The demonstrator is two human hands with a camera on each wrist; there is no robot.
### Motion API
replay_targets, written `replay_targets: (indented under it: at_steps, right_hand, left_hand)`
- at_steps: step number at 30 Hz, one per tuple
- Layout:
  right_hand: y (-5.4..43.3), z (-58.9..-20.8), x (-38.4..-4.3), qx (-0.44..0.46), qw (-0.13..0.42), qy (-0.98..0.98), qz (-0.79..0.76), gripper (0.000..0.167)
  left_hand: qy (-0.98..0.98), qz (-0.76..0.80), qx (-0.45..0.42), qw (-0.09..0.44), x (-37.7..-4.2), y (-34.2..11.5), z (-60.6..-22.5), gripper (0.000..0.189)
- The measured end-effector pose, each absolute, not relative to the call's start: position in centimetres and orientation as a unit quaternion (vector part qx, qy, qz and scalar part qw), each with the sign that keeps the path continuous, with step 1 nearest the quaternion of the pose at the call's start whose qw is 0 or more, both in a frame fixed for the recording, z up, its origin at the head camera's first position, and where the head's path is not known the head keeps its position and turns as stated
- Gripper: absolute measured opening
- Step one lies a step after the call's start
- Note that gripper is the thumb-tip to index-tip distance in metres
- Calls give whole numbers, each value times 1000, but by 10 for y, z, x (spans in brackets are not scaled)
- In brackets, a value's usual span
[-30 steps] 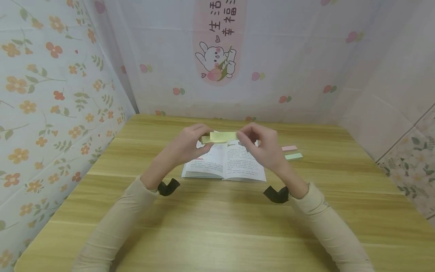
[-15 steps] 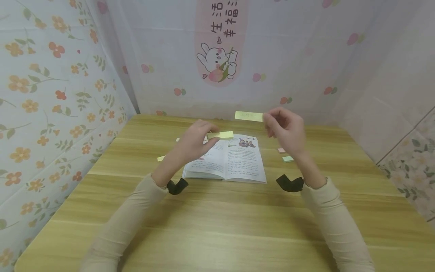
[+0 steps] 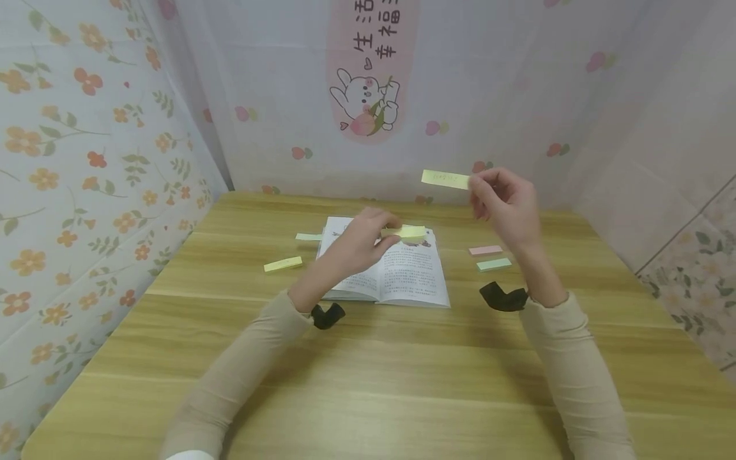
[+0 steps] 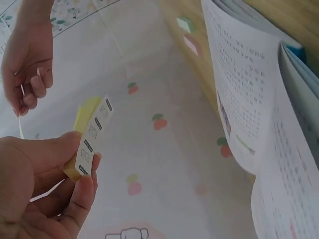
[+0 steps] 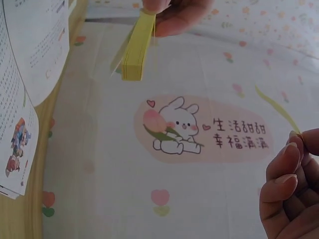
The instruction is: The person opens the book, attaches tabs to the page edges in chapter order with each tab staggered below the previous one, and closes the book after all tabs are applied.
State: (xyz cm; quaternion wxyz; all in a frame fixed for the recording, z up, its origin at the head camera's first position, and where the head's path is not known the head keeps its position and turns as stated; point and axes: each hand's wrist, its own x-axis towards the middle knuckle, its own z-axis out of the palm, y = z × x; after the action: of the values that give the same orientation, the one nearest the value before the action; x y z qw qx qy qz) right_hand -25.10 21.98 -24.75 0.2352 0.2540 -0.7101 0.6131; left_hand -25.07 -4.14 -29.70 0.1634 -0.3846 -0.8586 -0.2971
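Observation:
In my left hand I hold a thick yellow pad of sticky notes between thumb and fingers, above the open book. Its printed backing shows in the left wrist view. Higher and to the right, my right hand pinches one end of a single yellow sticky note with writing on it. That loose note looks thin and slightly curved in the right wrist view, apart from the pad. The book lies on the table with text and a small picture on its right page.
Right of the book lie a pink sticky-note pad and a green one. On its left are a yellow pad and a pale green strip at the book's edge. A printed curtain hangs behind the wooden table.
The written note has come off the yellow pad, and my right hand has carried it up and to the right. My left hand, still holding the pad, has shifted right over the book.

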Motion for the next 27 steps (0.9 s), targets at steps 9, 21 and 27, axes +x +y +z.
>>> replay_targets:
  at_steps: [9, 21, 27]
  right_hand:
    - [246, -239, -254, 230, 232, -693, 643, 15]
    - [280, -234, -261, 197, 227, -674, 675, 15]
    - [293, -236, -266, 183, 226, -661, 691, 14]
  left_hand:
    - [-845, -310, -416, 131, -257, -6, -307, 21]
    - [-859, -267, -431, 75, -269, 46, -323, 22]
    - [-866, -247, -434, 40, -274, 77, -334, 25]
